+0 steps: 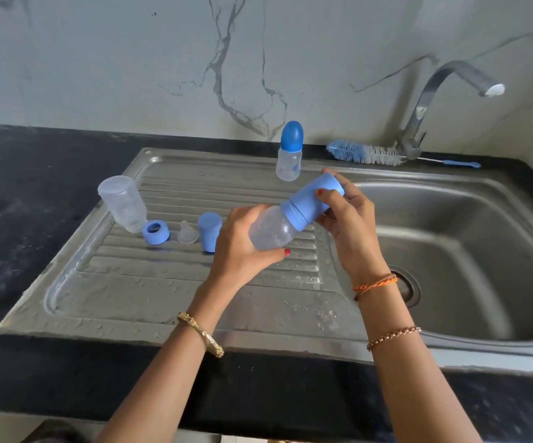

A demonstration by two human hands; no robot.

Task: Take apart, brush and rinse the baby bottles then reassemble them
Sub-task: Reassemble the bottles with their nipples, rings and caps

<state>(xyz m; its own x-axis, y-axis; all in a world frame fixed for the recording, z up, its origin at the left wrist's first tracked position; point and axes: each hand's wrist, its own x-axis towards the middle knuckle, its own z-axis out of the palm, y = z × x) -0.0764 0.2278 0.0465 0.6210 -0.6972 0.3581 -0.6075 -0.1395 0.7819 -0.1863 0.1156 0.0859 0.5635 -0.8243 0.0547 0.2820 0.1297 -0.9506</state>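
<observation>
**Bottle across my hands, cap end toward two o'clock**

I hold a baby bottle [273,227] in the air over the draining board [169,282], just left of the sink basin [450,238]. Its long axis runs from about eight o'clock, where the clear base sits in my left hand [243,247], up to two o'clock, where the blue cap [318,196] points away from me. My left hand's fingers are curled round the clear body, thumb underneath. My right hand [348,215] wraps the cap from the far side, fingers over its top. So the part to come off lies entirely on my right hand's side, and I judge that hand does the pulling or twisting along that axis while the left holds the body steady.

On the board at my ten o'clock lies another bottle, already apart: clear body [123,203], ring [156,231], teat [187,233], cap [209,231]. A third, small bottle [289,151] stands assembled at twelve o'clock, with the brush [364,152] beyond at one o'clock.
</observation>
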